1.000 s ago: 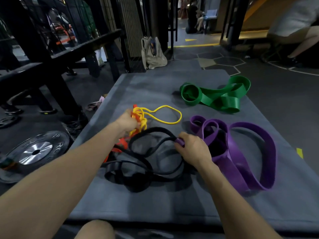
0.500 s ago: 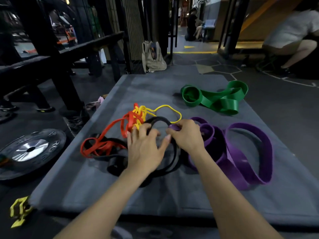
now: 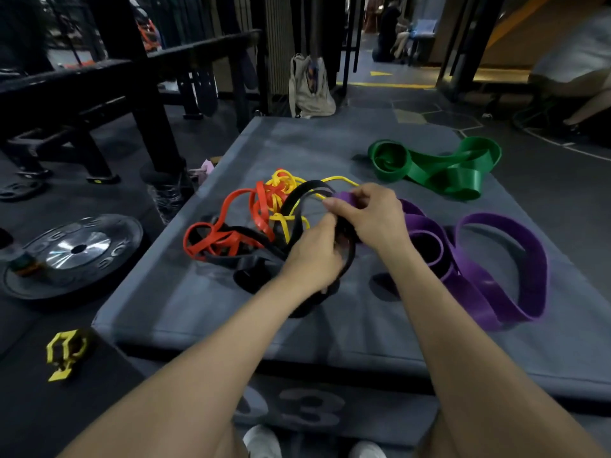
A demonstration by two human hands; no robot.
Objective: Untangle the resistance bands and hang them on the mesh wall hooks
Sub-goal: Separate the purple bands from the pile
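Now L hand [image 3: 312,256] has shifted from flat contact to gripping black band [image 3: 299,196] at tangle's 5 o'clock. R hand [image 3: 370,216] still pinches purple band [image 3: 496,259] end. Separation can start; nothing hung yet.

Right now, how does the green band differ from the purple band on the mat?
The green band lies apart at the far side of the mat, untouched; the purple band lies nearer, one end pinched by the right hand. The green one is bunched in tight coils; the purple one spreads in wide loops. Both are broad and flat.
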